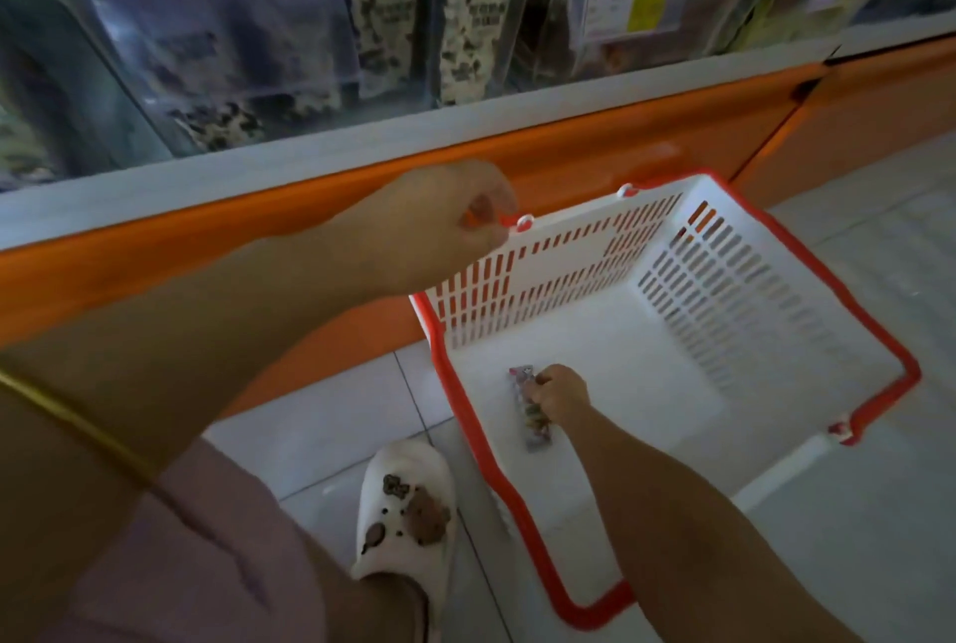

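The small wrapped snack bar in a multicoloured foil packet (532,412) lies on the floor of the white slotted plastic shopping basket with a red rim (750,290), in the near left part of it, close to the rim on that side. Its long axis runs from far to near, roughly along that left edge. The right hand (561,391) comes in from the near right, so the packet sits just to the left of the knuckles. The fingers are curled over the packet's far half and pinch it, while the near half sticks out free toward the person. The left hand (455,223) is higher and well apart from the packet. Its fingers are wrapped round the thin red carrying handle (509,221) at the basket's far wall, and it appears to hold the basket tilted off the pale tiled floor (336,430). Nothing else lies in the basket, so the right hand, plainly the nearer one, has open room either to let go or to lift straight up. Only the slotted walls hem it in. Beyond the basket stands the orange and white chest freezer with a glass lid (569,161), packed goods blurred beneath it. A white slipper with brown bear charms (408,502) stands just beside the basket's near left corner.
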`<state>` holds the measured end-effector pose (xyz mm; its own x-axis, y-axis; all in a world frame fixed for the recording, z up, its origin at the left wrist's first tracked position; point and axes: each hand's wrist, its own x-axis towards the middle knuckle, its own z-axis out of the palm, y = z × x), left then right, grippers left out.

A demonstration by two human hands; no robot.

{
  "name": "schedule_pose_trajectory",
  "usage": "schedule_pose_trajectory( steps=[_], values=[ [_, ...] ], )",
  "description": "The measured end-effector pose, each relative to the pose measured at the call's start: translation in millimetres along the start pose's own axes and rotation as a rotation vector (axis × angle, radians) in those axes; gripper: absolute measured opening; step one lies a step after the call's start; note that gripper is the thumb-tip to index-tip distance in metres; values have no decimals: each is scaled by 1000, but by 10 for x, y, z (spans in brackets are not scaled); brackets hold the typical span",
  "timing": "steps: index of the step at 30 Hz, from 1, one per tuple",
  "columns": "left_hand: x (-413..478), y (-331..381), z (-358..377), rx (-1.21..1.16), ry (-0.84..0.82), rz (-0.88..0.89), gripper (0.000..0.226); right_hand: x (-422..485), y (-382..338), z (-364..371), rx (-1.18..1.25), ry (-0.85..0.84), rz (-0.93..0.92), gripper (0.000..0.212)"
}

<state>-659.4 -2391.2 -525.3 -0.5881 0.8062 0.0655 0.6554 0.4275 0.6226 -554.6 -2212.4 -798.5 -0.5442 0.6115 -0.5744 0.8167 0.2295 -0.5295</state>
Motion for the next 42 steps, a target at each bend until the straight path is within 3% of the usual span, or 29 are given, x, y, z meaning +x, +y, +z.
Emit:
schedule_pose_trajectory(
  steps=[5, 8, 11, 18, 21, 24, 28, 33, 37, 39, 42],
  values=[
    [-20, 57, -80, -13, -11, -10, 23, -69, -191, -257, -217, 45, -101, 18],
    [-84, 157, -237, -12, 29, -7, 24, -369, -739, -678, -65, -16, -178, 6],
    [-260, 265, -501, -27, 103, 9, 22, -1015, -1435, -1048, -41, -168, -426, 8],
    [-1098, 158, -1430, -150, 498, -58, 11, -2871, -2929, -1165, 126, -184, -1099, 12],
    [-1474, -77, -1783, -114, 672, -138, 15, -3255, -3417, -881, 131, -144, -1245, 11],
    [-1700, -352, -2011, 73, 742, -231, 21, -3359, -3796, -537, 77, -48, -1298, 9],
    [-1723, -636, -2151, 291, 701, -297, 26, -3160, -4102, -332, -155, 203, -1363, 9],
    [-1455, -788, -2180, 509, 444, -219, 36, -2916, -4120, -426, -316, 124, -1351, 6],
    [-1396, -951, -2022, 603, 332, -298, 53, -2859, -4069, -454, -510, 89, -1361, 13],
    [-1400, -1028, -1991, 651, 301, -311, 53, -2871, -4059, -425, -688, 144, -1341, 18],
    [-1410, -1063, -2008, 657, 313, -304, 52, -2905, -4019, -367, -713, 274, -1368, 13]
  ],
)
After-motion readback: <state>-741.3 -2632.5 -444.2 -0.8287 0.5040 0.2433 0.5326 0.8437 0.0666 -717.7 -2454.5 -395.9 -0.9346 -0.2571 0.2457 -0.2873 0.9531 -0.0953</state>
